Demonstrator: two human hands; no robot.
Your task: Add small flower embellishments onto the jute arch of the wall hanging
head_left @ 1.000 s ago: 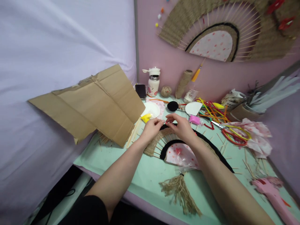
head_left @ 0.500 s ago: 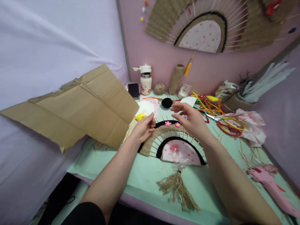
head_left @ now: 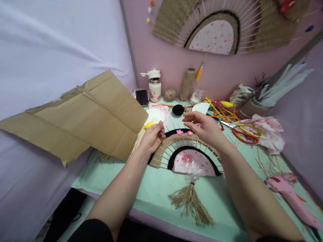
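A half-round woven fan (head_left: 157, 157) of twine and thin sticks lies on the table, edged with black yarn. Two pink flowers with yellow centres, a left one (head_left: 179, 132) and a right one (head_left: 190, 133), sit on its upper rim. Over its left side is my left hand (head_left: 153, 136), fingertips pinched together; what they hold, if anything, is too small to name. My right hand (head_left: 205, 127) hovers above the fan's upper right part, thumb and fingers apart, holding nothing. Clear plastic (head_left: 195, 167) rests on the dotted pink centre. A twine tassel (head_left: 193, 203) lies in front.
A cardboard sheet (head_left: 101, 111) leans at left. Behind are a black yarn ball (head_left: 178, 110), white bottle (head_left: 154, 89) and twine spool (head_left: 187, 84). Scissors (head_left: 246, 132), crumpled paper (head_left: 270, 129) and a pink glue gun (head_left: 290, 198) lie right. A larger fan (head_left: 169, 25) hangs on the wall.
The view has shifted slightly, so background things appear a little further left. Both hands keep nearly the same pose and place over the fan.
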